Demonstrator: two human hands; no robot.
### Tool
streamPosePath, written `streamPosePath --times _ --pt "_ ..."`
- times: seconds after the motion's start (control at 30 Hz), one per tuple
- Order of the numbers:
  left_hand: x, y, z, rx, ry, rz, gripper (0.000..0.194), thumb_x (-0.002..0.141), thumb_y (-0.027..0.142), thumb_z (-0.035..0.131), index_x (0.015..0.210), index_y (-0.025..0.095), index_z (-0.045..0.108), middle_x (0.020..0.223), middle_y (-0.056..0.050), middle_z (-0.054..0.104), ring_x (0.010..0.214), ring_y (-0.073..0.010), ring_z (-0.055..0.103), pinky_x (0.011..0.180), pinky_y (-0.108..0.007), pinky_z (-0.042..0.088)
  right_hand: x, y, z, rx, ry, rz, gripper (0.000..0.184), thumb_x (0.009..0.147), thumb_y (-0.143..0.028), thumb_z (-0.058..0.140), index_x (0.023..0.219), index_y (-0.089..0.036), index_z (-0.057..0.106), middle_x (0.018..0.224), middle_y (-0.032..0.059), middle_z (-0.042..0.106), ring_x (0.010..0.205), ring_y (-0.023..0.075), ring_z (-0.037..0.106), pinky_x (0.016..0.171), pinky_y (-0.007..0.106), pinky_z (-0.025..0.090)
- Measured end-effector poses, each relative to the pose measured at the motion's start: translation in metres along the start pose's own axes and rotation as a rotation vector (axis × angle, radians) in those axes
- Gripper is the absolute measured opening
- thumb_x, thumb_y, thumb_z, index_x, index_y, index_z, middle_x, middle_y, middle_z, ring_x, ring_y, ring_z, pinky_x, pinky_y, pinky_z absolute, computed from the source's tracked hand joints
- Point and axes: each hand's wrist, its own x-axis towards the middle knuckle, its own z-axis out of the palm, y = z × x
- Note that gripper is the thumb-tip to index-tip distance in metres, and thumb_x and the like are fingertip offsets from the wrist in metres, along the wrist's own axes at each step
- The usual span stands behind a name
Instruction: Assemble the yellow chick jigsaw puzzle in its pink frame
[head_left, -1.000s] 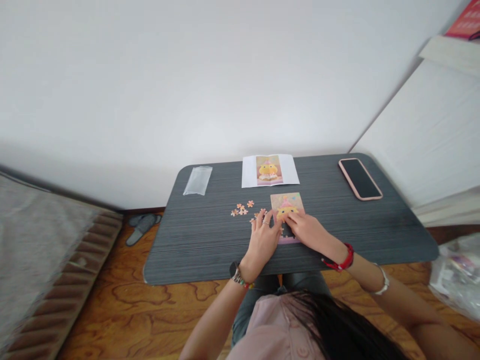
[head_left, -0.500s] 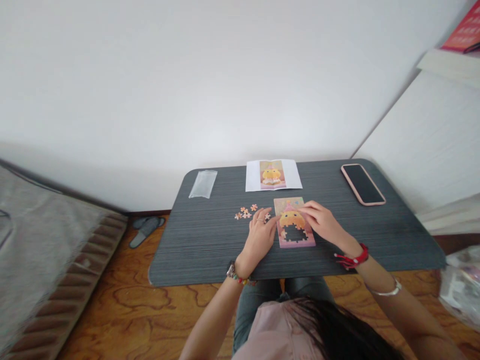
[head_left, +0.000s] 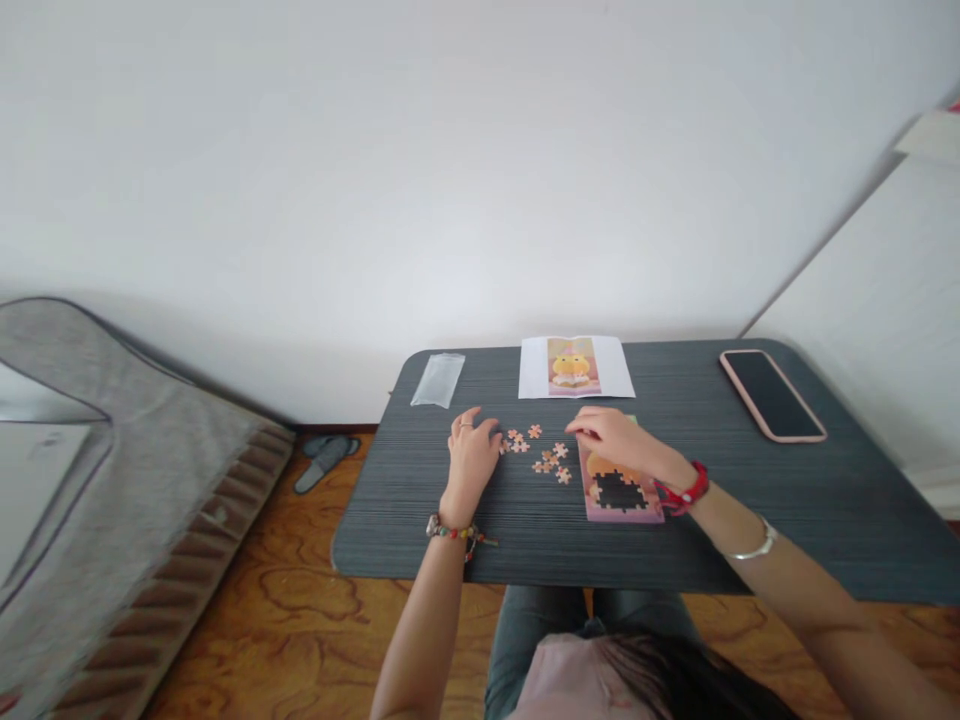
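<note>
A partly assembled jigsaw puzzle (head_left: 600, 513) lies on the table, showing a yellow character and a dark gap in its lower middle. Over its upper part reaches my right hand (head_left: 619, 440), thumb and fingertips together at the puzzle's left edge; anything between them is too small to make out. My left hand (head_left: 472, 460) rests on the table further left, fingers bent and apart, beside a small group of loose puzzle pieces (head_left: 519, 446). More loose pieces (head_left: 562, 475) lie between the hands, close to the puzzle.
A creased paper sheet (head_left: 615, 370) with the printed picture lies at the back of the dark table (head_left: 420, 500). At the back left is a clear plastic bag (head_left: 439, 380), and a phone (head_left: 772, 395) lies at the right. Slippers (head_left: 326, 460) are on the floor.
My left hand has moved left, away from the puzzle, uncovering several pieces. My right hand has shifted toward the puzzle's left edge. The view has turned left.
</note>
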Motion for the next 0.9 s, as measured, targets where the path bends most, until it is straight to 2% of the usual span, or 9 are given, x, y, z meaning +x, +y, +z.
streamPosePath --times 0.13,0.3,0.43,0.53,0.63,0.7,0.8,0.9 --pt "-0.005 0.0 0.003 -0.019 -0.002 0.015 0.024 0.078 0.019 0.054 0.099 0.021 0.066 0.125 -0.011 0.049 0.118 -0.0288 0.042 0.09 -0.045 0.045 0.046 0.001 0.023 -0.077 -0.153 -0.107 0.021 0.081 -0.013 0.054 0.098 -0.016 0.066 0.092 0.0072 0.063 0.084 0.0169 0.059 0.076 0.028 0.045" --pt "-0.006 -0.003 0.002 -0.023 0.036 0.004 0.024 0.078 0.017 0.053 0.097 0.021 0.066 0.124 -0.011 0.05 0.117 -0.0294 0.043 0.088 -0.046 0.045 0.079 -0.003 0.043 -0.071 -0.234 -0.215 0.026 0.078 -0.01 0.057 0.102 -0.017 0.063 0.096 0.0069 0.058 0.083 0.0153 0.057 0.074 0.027 0.044" --pt "-0.008 -0.004 0.0 -0.035 0.035 -0.021 0.023 0.079 0.018 0.052 0.097 0.02 0.066 0.125 -0.011 0.049 0.117 -0.0299 0.042 0.088 -0.046 0.045 0.093 -0.009 0.048 -0.055 -0.322 -0.262 0.016 0.072 -0.007 0.061 0.085 -0.015 0.064 0.09 0.005 0.057 0.076 0.0132 0.055 0.07 0.024 0.043" --pt "-0.012 -0.005 -0.001 -0.05 0.027 -0.026 0.022 0.08 0.02 0.051 0.096 0.019 0.066 0.125 -0.012 0.049 0.117 -0.0298 0.042 0.089 -0.047 0.045 0.098 -0.01 0.046 0.046 -0.335 -0.185 0.008 0.069 -0.007 0.064 0.074 -0.014 0.063 0.078 0.0024 0.06 0.068 0.0121 0.054 0.065 0.024 0.042" --pt "-0.017 -0.005 0.0 -0.071 0.038 -0.013 0.021 0.08 0.02 0.052 0.096 0.019 0.066 0.125 -0.013 0.05 0.117 -0.0294 0.043 0.09 -0.047 0.044 0.091 -0.007 0.039 0.18 -0.291 -0.054 0.002 0.074 -0.015 0.063 0.074 -0.013 0.064 0.069 0.0012 0.063 0.063 0.0119 0.055 0.061 0.024 0.042" --pt "-0.021 -0.002 0.0 -0.094 0.058 0.012 0.021 0.081 0.021 0.052 0.095 0.018 0.067 0.124 -0.013 0.05 0.117 -0.0288 0.043 0.091 -0.047 0.044 0.077 -0.004 0.029 0.252 -0.25 -0.001 0.011 0.077 -0.019 0.06 0.084 -0.013 0.065 0.074 0.0028 0.066 0.065 0.0123 0.059 0.061 0.024 0.044" --pt "-0.028 0.008 0.001 -0.136 0.088 0.066 0.02 0.082 0.021 0.052 0.094 0.019 0.067 0.123 -0.012 0.051 0.116 -0.0285 0.044 0.091 -0.047 0.044 0.04 0.004 0.012 0.427 -0.132 0.118 0.018 0.078 -0.023 0.059 0.092 -0.014 0.066 0.083 0.0054 0.07 0.075 0.0144 0.063 0.07 0.026 0.048" --pt "-0.039 0.027 0.005 -0.175 0.05 0.165 0.019 0.081 0.019 0.052 0.095 0.02 0.066 0.124 -0.011 0.05 0.117 -0.0281 0.042 0.093 -0.047 0.043 -0.007 0.008 -0.002 0.399 -0.022 0.271 0.016 0.077 -0.025 0.059 0.087 -0.016 0.068 0.089 0.0056 0.071 0.08 0.0173 0.065 0.073 0.029 0.05"
